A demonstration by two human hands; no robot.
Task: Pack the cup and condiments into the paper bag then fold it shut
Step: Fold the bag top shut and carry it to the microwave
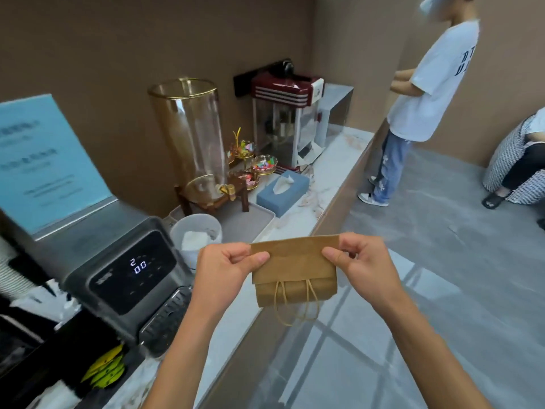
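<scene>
A small brown paper bag (295,261) hangs in the air in front of me, over the counter's front edge. Its top part is folded down over the body, and its two twine handles (296,305) dangle below the flap. My left hand (227,270) pinches the bag's upper left corner. My right hand (356,261) pinches the upper right corner. The bag's inside is hidden, so no cup or condiments show.
On the marble counter (330,178) stand a grey machine with a lit display (129,270), a white container (196,234), a glass drink dispenser (191,137), a blue tissue box (283,191), candy dishes and a red popcorn machine (287,119). A person in a white shirt (424,93) stands on the floor at right.
</scene>
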